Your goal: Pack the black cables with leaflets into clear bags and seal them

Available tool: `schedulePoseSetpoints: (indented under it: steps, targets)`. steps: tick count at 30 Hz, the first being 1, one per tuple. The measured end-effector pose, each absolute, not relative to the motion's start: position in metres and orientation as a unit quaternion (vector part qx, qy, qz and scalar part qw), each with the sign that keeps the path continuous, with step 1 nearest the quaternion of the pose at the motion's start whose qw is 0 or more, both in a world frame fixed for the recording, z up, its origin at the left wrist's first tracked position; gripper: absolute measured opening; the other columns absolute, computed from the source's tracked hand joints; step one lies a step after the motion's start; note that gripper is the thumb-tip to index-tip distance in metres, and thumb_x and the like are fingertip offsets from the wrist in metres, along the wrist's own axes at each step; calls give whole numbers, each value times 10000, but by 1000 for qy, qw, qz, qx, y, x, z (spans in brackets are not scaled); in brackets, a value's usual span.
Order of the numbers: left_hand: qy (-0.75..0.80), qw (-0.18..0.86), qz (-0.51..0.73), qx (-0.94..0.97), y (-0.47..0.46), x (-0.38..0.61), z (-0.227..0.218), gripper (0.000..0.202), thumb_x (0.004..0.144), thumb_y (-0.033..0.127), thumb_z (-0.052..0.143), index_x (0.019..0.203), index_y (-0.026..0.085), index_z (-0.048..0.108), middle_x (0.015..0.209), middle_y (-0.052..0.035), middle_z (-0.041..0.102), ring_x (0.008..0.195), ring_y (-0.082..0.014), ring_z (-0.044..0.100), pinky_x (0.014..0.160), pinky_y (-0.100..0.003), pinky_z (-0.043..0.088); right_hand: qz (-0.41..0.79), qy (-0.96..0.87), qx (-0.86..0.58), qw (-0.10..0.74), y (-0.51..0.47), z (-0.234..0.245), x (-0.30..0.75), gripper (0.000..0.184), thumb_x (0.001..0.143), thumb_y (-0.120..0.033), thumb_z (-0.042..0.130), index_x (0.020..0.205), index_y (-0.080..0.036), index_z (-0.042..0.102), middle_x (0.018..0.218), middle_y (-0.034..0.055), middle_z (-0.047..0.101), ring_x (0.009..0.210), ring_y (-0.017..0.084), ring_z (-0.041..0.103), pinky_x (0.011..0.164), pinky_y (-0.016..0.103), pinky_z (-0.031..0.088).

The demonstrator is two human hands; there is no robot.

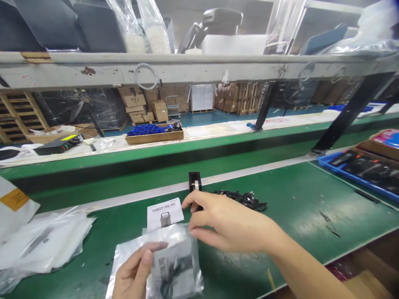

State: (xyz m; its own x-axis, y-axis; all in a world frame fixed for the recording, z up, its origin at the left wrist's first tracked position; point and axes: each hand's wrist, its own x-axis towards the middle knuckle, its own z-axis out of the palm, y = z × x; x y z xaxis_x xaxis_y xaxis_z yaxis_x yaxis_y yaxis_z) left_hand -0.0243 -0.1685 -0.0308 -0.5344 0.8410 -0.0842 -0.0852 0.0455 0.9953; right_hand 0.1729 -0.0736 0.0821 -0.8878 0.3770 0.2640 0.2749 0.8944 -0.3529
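My left hand (135, 270) is at the near edge of a clear plastic bag (196, 272), its thumb and index finger closed on the plastic. Inside the bag show a dark coiled cable (170, 278) and a printed sheet. Just beyond it lies a white leaflet (165, 211) printed "THUNDERTRAIL PRO", its lower part behind the bag. My right hand (226, 222) hovers over the bag's upper right corner with bent fingers apart. Its index fingertip is close to the leaflet's right edge; I cannot tell whether it touches. Several black cables (246, 200) lie behind the right hand.
A black tape dispenser (195, 181) stands at the bench's back strip. Flat plastic bags (46, 241) are piled at left. A blue tray (330, 166) of black devices sits at right. Above runs a loaded shelf (174, 70); a cardboard tray (156, 139) rests on the ledge.
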Motion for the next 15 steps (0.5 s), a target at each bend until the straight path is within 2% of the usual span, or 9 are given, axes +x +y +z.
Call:
schedulePoseSetpoints:
  steps: [2,4,6,8,11,15]
  targets:
    - [615,383,617,306,-167,-23,-30,357,542,501,698,667,167,681,716,-60,675,763,-230,600,651,-280,479,123,-961,-152,196,-77,77,174,145,777,-126,495,806,-158,633,1158,90,492,1052,201,457,881,339,374]
    - [596,424,613,297,-166,-20,-28,323,566,478,694,675,177,660,621,-16,632,628,-174,577,574,-248,466,158,-952,-88,246,-82,70,170,98,750,-140,522,781,-152,614,1132,96,504,1075,195,437,918,344,355]
    - [567,484,607,275,-164,-12,-25,289,574,451,702,664,186,629,550,26,571,513,-121,517,504,-219,434,237,-919,-35,311,-88,61,162,87,766,-208,536,718,-147,577,1002,85,549,1007,161,478,896,306,379]
    - [537,541,596,254,-163,-3,-23,271,574,432,710,628,191,599,532,44,537,481,-98,483,481,-203,411,320,-875,-17,364,-92,53,154,230,811,-315,499,643,-159,512,845,56,562,916,138,514,850,283,407]
    - [508,600,579,217,-162,7,-24,271,583,439,702,628,197,589,531,46,542,488,-100,492,488,-200,406,389,-838,-48,379,-93,41,149,387,857,-445,382,577,-182,431,805,37,538,865,136,513,816,292,411]
    - [528,601,580,152,-163,3,-36,252,608,435,692,723,229,601,540,66,573,506,-89,519,498,-169,403,384,-803,-197,410,-86,27,159,379,876,-416,350,599,-183,463,891,43,501,921,169,470,845,343,371]
